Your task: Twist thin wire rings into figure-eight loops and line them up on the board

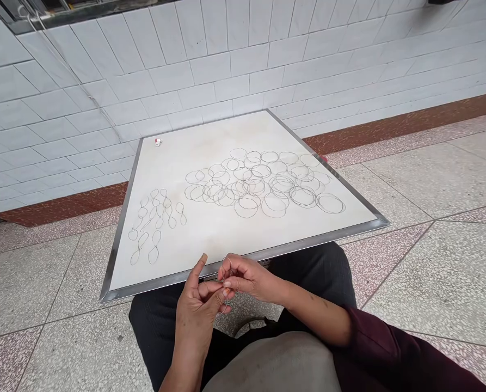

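My left hand (202, 302) and my right hand (246, 277) meet above my lap, just in front of the table's near edge. Both pinch a thin wire loop (225, 263), mostly covered by my fingers. The left index finger sticks up, with a tan wrap at its tip. Across the middle and right of the white table lie several round wire rings (276, 203), many overlapping. Toward the left side are several wire pieces twisted into figure-eights (153, 247).
The square white table (218, 231) has a metal rim and stands by a white tiled wall (210, 71). A small red-and-white object (158, 142) sits near its far left corner. Speckled floor tiles (463, 267) surround it. My knees are under the near edge.
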### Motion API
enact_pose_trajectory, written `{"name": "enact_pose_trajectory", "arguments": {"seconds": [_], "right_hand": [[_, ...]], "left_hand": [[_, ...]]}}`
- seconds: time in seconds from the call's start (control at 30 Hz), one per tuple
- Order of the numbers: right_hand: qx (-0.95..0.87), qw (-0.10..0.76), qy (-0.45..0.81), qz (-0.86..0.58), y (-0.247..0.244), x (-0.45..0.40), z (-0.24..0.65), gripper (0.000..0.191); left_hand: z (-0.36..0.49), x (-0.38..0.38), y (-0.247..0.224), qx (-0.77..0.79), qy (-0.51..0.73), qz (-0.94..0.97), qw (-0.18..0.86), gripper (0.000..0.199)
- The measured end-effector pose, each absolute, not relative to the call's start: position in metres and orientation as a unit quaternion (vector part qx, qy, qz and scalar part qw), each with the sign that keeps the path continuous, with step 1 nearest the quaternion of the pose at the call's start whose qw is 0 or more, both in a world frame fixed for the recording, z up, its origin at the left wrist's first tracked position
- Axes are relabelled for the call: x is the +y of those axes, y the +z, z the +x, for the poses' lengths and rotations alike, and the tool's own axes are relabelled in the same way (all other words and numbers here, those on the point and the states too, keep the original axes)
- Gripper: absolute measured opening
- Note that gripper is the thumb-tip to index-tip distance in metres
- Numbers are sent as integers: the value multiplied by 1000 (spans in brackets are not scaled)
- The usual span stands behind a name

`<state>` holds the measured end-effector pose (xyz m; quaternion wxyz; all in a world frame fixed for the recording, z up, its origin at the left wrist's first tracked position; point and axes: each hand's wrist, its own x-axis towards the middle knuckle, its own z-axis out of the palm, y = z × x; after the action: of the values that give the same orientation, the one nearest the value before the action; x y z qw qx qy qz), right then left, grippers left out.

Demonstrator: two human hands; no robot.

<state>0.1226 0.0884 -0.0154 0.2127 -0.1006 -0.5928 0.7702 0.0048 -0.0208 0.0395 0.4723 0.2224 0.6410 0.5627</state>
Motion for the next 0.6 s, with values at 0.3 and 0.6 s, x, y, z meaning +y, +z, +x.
{"name": "enact_pose_trajectory", "arguments": {"seconds": [0.3,0.6], "right_hand": [[-682,254,672,-136,-18,86,121,21],[-614,199,754,-119,-18,92,125,24]], "left_hand": [[11,-22,43,642,581,219,449,90],[2,-24,42,633,546,222,501,90]]}}
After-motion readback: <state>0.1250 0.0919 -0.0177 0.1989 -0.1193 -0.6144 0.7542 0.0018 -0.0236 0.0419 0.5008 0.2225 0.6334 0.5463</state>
